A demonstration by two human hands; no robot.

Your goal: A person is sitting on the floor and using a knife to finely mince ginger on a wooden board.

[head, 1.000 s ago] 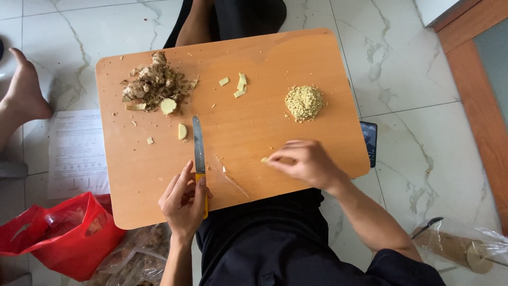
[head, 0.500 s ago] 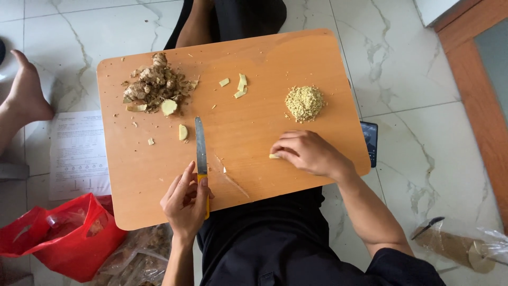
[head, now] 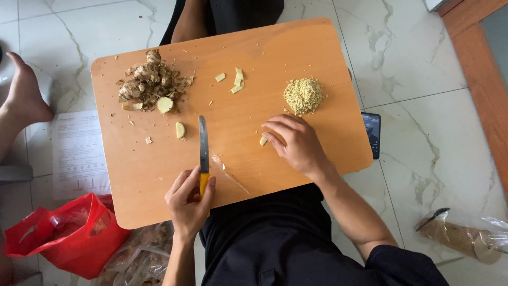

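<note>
A wooden board table (head: 159, 180) rests over my lap. My left hand (head: 189, 200) grips the yellow handle of a knife (head: 202, 145), its blade flat on the board pointing away from me. My right hand (head: 297, 142) rests on the board with its fingertips on a small pale ginger piece (head: 263, 141). A heap of minced ginger (head: 304, 96) lies just beyond my right hand. At the far left sits a pile of ginger root and peels (head: 150, 85), with cut slices (head: 180, 130) nearby. A few pale strips (head: 236, 82) lie at the far middle.
A red plastic bag (head: 63, 238) sits on the marble floor at lower left, next to a clear bag (head: 140, 257). A printed paper (head: 78, 156) lies left of the table. Another person's bare foot (head: 24, 95) is at far left. A phone (head: 371, 132) lies right of the table, a packet (head: 465, 238) lower right.
My right hand has slid a small ginger piece to the right and slightly away from me. The knife hand has stayed where it was.
</note>
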